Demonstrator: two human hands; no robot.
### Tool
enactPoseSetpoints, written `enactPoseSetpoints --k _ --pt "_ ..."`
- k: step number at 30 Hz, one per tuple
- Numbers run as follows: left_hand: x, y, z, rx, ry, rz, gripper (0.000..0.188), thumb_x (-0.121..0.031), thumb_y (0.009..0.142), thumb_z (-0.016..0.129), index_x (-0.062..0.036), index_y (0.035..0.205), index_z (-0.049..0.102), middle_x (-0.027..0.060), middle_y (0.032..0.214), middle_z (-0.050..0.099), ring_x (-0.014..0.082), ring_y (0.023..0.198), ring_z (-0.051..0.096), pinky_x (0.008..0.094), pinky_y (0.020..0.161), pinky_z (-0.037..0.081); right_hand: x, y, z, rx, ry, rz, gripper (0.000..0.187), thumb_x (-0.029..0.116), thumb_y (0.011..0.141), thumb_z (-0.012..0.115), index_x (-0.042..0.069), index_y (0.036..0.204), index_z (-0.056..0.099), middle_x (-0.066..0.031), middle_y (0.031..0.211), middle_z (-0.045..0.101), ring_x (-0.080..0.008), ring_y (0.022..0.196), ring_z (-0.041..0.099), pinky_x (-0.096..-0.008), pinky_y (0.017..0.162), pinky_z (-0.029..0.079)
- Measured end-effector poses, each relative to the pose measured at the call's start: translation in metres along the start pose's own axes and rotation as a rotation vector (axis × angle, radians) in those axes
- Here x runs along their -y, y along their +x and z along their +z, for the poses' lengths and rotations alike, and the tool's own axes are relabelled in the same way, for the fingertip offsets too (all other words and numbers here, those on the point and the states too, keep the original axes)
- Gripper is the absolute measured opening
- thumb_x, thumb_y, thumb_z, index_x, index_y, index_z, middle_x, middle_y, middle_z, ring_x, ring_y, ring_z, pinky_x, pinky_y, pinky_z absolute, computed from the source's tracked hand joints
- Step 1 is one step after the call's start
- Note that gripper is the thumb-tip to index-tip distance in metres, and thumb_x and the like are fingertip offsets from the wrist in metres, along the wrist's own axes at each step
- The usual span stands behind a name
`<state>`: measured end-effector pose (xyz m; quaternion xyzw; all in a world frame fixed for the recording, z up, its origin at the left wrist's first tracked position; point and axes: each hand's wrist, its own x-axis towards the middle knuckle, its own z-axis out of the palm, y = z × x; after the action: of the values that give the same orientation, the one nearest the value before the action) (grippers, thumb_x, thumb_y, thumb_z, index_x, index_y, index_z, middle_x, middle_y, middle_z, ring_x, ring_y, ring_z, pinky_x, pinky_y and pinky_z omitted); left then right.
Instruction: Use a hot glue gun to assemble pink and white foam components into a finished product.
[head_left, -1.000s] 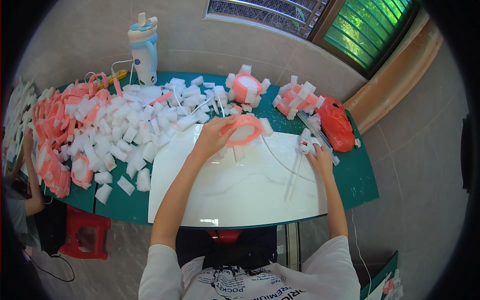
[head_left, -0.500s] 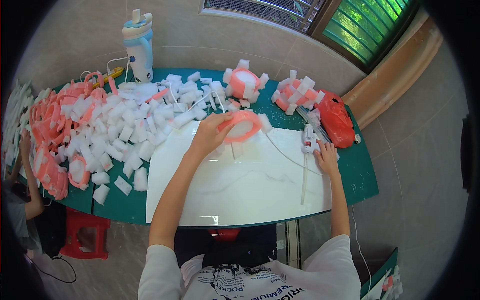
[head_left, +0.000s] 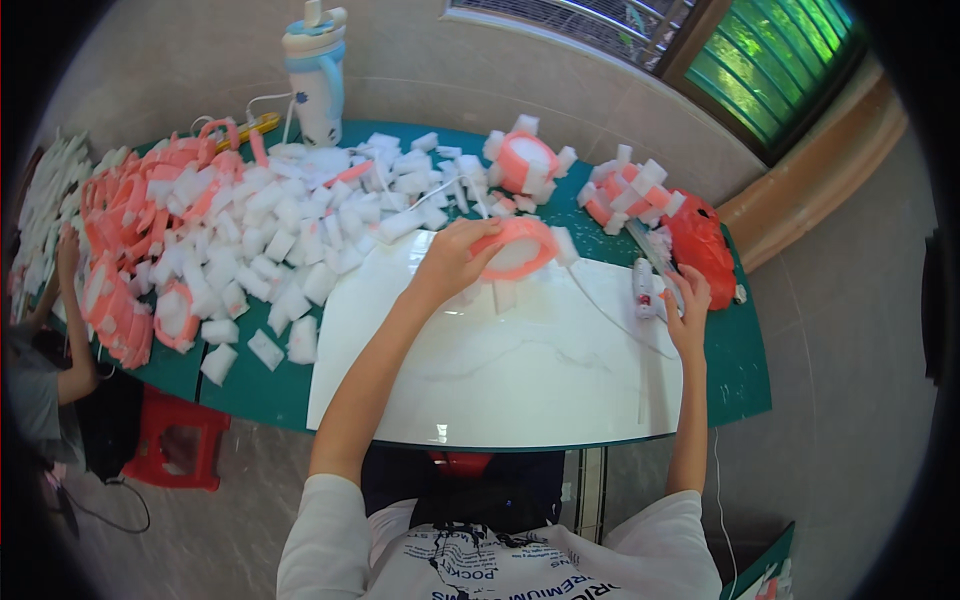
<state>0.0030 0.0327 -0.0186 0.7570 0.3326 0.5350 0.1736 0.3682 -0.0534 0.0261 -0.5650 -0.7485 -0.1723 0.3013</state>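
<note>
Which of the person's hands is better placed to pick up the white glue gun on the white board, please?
The right hand: it rests beside the white glue gun on the white board. The left hand already grips the orange foam ring and sits farther away.

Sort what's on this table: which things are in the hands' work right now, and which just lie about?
In hand:
- orange ring, held by the left hand
- glue gun, beside the right hand
- white board underneath

Lying about:
- white foam blocks
- finished rings
- water bottle
- red bag
- red stool
</note>
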Motion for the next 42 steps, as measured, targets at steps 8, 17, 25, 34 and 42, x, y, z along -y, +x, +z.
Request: enactPoseSetpoints --k 8,17,25,34,42 --pt "0.006 0.001 0.006 -0.060 -0.013 0.052 0.026 -0.010 0.075 0.067 -0.0008 0.099 0.063 0.0145 0.098 0.064 0.0295 0.086 0.061 0.0342 0.075 0.048 0.234 0.043 0.005 0.139 0.583 -0.381 0.036 -0.003 0.068 0.060 0.006 0.103 0.061 -0.0155 0.106 0.053 -0.0311 0.099 0.051 -0.0376 0.081 0.042" --pt "0.000 -0.001 0.007 -0.080 0.001 0.096 0.022 -0.011 0.076 0.066 -0.0015 0.096 0.063 0.0110 0.102 0.063 0.0262 0.086 0.058 0.0340 0.075 0.047 0.393 0.067 0.128 0.344 0.688 -0.598 0.025 0.005 0.071 0.060 0.005 0.095 0.056 -0.0128 0.095 0.052 -0.0302 0.089 0.051 -0.0389 0.073 0.042" --pt "0.000 -0.001 0.007 -0.088 -0.013 0.178 0.020 -0.013 0.076 0.066 -0.0007 0.091 0.063 0.0101 0.106 0.063 0.0255 0.082 0.057 0.0344 0.073 0.047 0.446 0.095 0.179 0.279 0.694 -0.511 0.030 0.004 0.070 0.061 0.001 0.096 0.047 -0.0146 0.085 0.049 -0.0312 0.082 0.053 -0.0400 0.069 0.046" --pt "-0.002 -0.002 0.005 -0.094 -0.011 0.175 0.018 -0.011 0.075 0.066 -0.0006 0.090 0.062 0.0102 0.104 0.063 0.0258 0.081 0.057 0.0342 0.072 0.047 0.452 0.094 0.203 0.246 0.694 -0.409 0.038 0.001 0.066 0.061 0.002 0.101 0.046 -0.0168 0.087 0.051 -0.0324 0.075 0.057 -0.0405 0.065 0.047" --pt "-0.007 0.002 0.009 -0.073 -0.022 0.169 0.019 -0.010 0.076 0.066 -0.0001 0.092 0.062 0.0124 0.100 0.063 0.0270 0.083 0.058 0.0348 0.073 0.047 0.403 0.126 0.165 0.551 1.063 0.099 0.044 0.011 0.063 0.068 0.003 0.105 0.057 -0.0074 0.073 0.054 -0.0177 0.073 0.055 -0.0284 0.067 0.046"
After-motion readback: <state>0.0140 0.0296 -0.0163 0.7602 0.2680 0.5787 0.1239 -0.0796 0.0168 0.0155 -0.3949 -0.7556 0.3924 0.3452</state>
